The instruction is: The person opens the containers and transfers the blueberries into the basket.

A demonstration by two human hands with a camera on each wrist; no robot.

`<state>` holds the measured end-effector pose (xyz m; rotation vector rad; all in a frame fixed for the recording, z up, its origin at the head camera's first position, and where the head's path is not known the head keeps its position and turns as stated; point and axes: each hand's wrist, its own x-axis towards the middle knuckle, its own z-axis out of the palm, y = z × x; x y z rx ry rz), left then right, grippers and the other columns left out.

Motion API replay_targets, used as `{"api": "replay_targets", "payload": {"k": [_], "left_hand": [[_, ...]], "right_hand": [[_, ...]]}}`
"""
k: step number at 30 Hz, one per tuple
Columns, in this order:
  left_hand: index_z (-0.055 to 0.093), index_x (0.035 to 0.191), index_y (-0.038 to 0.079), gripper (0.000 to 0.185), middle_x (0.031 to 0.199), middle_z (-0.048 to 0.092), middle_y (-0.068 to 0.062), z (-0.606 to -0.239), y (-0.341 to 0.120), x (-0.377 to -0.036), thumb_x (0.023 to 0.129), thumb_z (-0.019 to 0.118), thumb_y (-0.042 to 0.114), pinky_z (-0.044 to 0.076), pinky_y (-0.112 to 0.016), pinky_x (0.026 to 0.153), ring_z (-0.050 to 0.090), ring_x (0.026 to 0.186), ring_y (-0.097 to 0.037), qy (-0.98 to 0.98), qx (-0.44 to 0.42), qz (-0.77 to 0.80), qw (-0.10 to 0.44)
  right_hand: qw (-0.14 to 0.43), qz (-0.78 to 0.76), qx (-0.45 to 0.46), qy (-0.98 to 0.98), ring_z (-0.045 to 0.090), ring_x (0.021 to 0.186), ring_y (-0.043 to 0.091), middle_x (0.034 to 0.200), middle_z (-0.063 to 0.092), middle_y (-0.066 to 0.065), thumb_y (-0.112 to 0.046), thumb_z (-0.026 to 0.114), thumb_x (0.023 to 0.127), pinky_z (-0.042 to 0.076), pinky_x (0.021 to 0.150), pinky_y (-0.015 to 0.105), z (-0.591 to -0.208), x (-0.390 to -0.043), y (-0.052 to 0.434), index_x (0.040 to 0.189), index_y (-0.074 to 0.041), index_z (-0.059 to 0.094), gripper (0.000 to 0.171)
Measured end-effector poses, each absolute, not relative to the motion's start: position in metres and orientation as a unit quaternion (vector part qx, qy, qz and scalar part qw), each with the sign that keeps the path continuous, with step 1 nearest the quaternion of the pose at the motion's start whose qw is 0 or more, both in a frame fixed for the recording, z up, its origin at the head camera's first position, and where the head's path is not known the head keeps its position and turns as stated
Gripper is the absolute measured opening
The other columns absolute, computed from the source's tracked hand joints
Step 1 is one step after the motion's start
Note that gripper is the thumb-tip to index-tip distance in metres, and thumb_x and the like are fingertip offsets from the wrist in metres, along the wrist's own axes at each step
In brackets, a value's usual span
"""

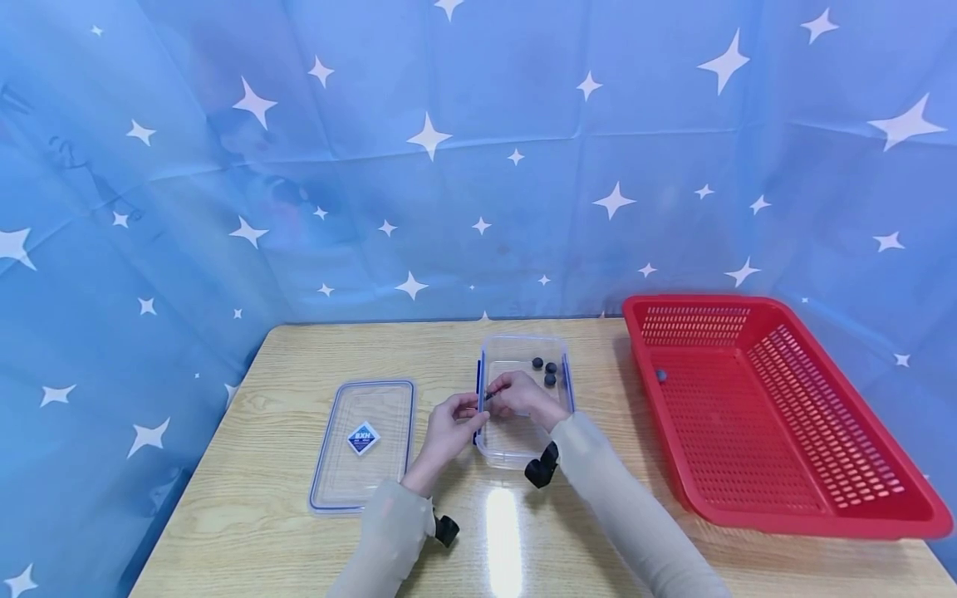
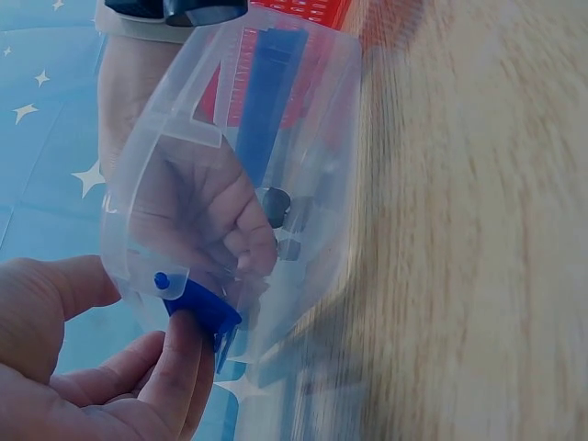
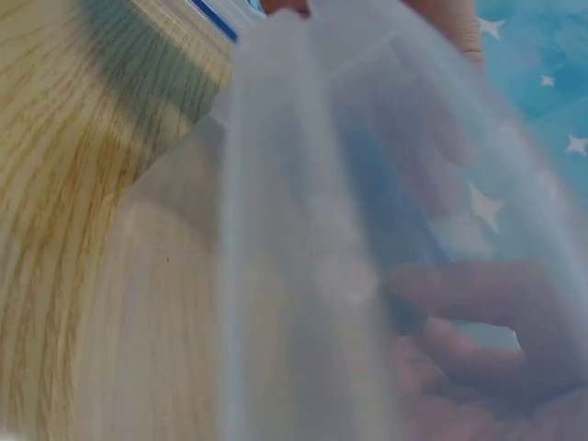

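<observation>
Clear lid (image 1: 362, 442) is seen flat on the desk (image 1: 247, 515), left of the work, untouched and well apart from both hands

Left hand (image 1: 447, 428) is held at the left rim of the clear container (image 1: 523, 453); in the left wrist view its fingertips (image 2: 184, 354) are pinched on the blue side clip (image 2: 204, 308). The clip is gripped only at its edge, so a slip is judged possible; a sudden release could jolt the container

Right hand (image 1: 523, 394) is placed over the same rim, fingers curled; a small dark piece (image 1: 488, 395) appears to be pinched between the 2 hands, though the right wrist view is blurred by the plastic wall and what the right hand grips cannot be told for certain

3 small dark round pieces (image 1: 545, 368) lie loose at the far end of the container. If the container is tipped or jerked, they are judged likely to roll or spill onto the desk

Red basket (image 1: 777, 415) stands just right of the container, with 1 small dark piece (image 1: 661, 375) inside; a hard pull could knock the container against its wall
</observation>
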<state>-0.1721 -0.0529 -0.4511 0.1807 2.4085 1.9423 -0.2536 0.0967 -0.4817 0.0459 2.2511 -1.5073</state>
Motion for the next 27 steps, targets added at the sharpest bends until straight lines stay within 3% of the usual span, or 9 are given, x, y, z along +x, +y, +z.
{"api": "replay_targets", "payload": {"k": [7, 13, 21, 27], "left_hand": [[0.053, 0.113, -0.019, 0.033, 0.105, 0.059, -0.034, -0.455, -0.053, -0.174, 0.085, 0.062, -0.003, 0.053, -0.036, 0.08, 0.059, 0.095, -0.042, 0.776, 0.06, 0.628, 0.022], [0.054, 0.113, -0.017, 0.035, 0.103, 0.061, -0.031, -0.481, -0.054, -0.187, 0.084, 0.065, 0.0, 0.053, -0.038, 0.079, 0.06, 0.094, -0.039, 0.777, 0.053, 0.627, 0.019], [0.058, 0.114, -0.009, 0.036, 0.101, 0.063, -0.022, -0.494, -0.055, -0.192, 0.084, 0.068, 0.008, 0.052, -0.029, 0.079, 0.061, 0.092, -0.028, 0.781, 0.042, 0.622, 0.022], [0.057, 0.115, -0.01, 0.037, 0.103, 0.062, -0.023, -0.493, -0.055, -0.19, 0.084, 0.068, 0.008, 0.052, -0.032, 0.081, 0.061, 0.094, -0.03, 0.777, 0.047, 0.627, 0.026]], "right_hand": [[0.198, -0.575, 0.022, 0.794, 0.057, 0.071, 0.016, 0.085, 0.059, 0.008, 0.006, 0.063, 0.081, 0.053, 0.069, 0.031, -0.476, -0.251, 0.102, 0.102, 0.005, 0.059, 0.021], [0.189, -0.59, 0.013, 0.785, 0.058, 0.076, 0.018, 0.089, 0.057, 0.01, 0.005, 0.062, 0.082, 0.053, 0.079, 0.037, -0.461, -0.247, 0.111, 0.107, 0.008, 0.057, 0.026], [0.153, -0.62, 0.008, 0.77, 0.058, 0.079, 0.013, 0.092, 0.058, 0.009, 0.002, 0.062, 0.084, 0.053, 0.076, 0.028, -0.448, -0.251, 0.133, 0.111, 0.01, 0.055, 0.029], [0.114, -0.632, -0.016, 0.767, 0.058, 0.075, 0.009, 0.089, 0.058, 0.006, 0.001, 0.061, 0.084, 0.052, 0.073, 0.023, -0.43, -0.251, 0.155, 0.113, 0.011, 0.053, 0.031]]}}
